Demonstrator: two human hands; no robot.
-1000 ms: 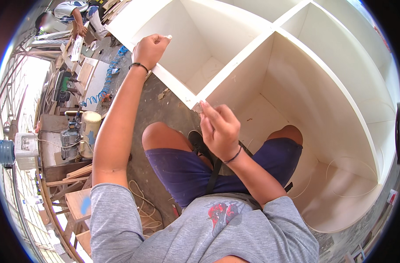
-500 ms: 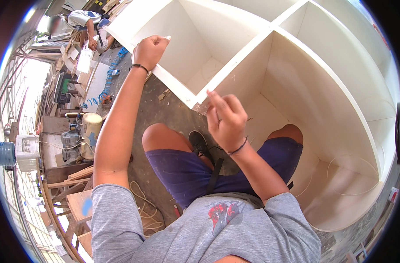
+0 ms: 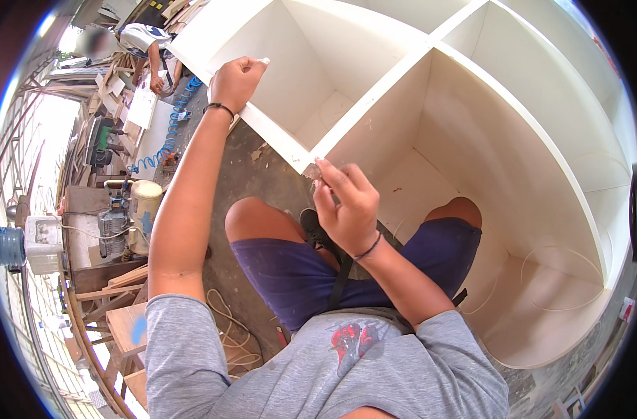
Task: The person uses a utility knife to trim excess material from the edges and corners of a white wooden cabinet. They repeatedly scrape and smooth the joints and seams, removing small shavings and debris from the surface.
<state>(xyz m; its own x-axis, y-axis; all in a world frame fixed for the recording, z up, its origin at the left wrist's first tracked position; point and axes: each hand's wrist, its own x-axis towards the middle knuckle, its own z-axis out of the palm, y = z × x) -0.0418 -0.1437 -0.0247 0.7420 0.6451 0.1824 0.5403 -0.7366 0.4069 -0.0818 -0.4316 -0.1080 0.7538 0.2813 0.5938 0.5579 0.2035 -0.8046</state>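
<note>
A large white cabinet (image 3: pixel 395 80) with several box-shaped compartments fills the upper right. Over the edge of its upper left compartment, my left hand (image 3: pixel 236 84) is closed, with a small white piece (image 3: pixel 264 61) at its fingertips; what that piece is, I cannot make out. My right hand (image 3: pixel 350 209) is at the cabinet's near corner, its index fingertip at the white edge (image 3: pixel 306 162). Thumb and index finger are apart, and nothing shows between them. The corner below that fingertip looks rough and brownish.
An air compressor (image 3: pixel 145 209) stands on the left, with a coiled blue hose (image 3: pixel 170 133) beyond it. Wood offcuts (image 3: pixel 126 279) are stacked nearby. A co-worker (image 3: pixel 147 42) is at the far left. A pale cord (image 3: pixel 234 328) lies on the floor by my left side.
My right hand has moved down and left along the cabinet corner, its thumb now apart from the index finger. My left hand has barely shifted. The co-worker has moved slightly right.
</note>
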